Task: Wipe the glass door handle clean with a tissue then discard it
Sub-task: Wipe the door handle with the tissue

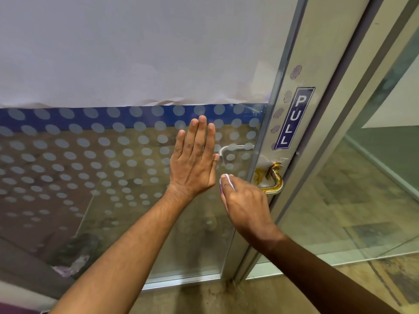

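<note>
- While the left hand (192,159) lies flat and unclenched against the dotted frosted glass door panel (113,159), grasping nothing, the right hand (246,200) is curled around a small white wad of tissue (227,180), which peeks out by the thumb.
- That tissue sits just left of the curved brass lever handle (273,177) on the pale metal door frame (301,123); whether it touches the brass I cannot tell.
- Because the wad is small, bare fingers may rub the handle instead, leaving smears.
- Since yellowish staining rings the handle's base, a dry tissue could shred there and drop bits to the floor.
- If the wipe presses the lever down, the door could unlatch and swing; the bracing left palm might slip, or print the glass.
- Below the blue "PULL" sign (292,118), only the near side is reachable, so the far face may be missed.
</note>
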Demonstrator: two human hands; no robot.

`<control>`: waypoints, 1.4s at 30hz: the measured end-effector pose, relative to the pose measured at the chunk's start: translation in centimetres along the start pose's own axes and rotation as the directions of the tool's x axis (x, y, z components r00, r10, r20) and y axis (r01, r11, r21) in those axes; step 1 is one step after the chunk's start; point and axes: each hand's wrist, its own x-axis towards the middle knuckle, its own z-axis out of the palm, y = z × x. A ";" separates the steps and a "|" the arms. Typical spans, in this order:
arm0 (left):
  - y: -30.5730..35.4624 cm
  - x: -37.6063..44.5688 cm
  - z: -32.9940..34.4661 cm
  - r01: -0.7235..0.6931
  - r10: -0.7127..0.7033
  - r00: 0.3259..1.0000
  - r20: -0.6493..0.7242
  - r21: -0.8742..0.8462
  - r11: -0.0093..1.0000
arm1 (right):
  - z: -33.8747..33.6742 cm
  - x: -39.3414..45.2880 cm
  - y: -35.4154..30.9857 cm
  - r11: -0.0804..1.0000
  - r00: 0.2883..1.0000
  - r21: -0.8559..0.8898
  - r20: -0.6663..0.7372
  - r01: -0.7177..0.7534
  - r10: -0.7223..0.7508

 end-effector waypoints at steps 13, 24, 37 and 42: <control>-0.2 -0.1 0.3 -0.004 0.004 1.000 -0.006 0.009 1.000 | 0.4 -1.3 2.3 0.976 0.976 -0.002 -0.024 0.218 -0.218; 0.0 0.0 0.1 -0.003 0.003 1.000 0.004 0.030 1.000 | -0.1 -2.4 4.7 0.934 0.940 0.105 -0.067 0.341 -0.336; 0.0 0.0 0.4 0.035 -0.035 0.999 0.019 0.028 0.999 | 0.1 -3.9 8.8 0.908 0.938 0.245 -0.161 0.339 -0.307; 0.2 0.0 0.6 0.048 -0.049 0.999 0.006 0.032 0.998 | 0.0 -4.3 10.0 0.909 0.939 0.241 -0.152 0.339 -0.310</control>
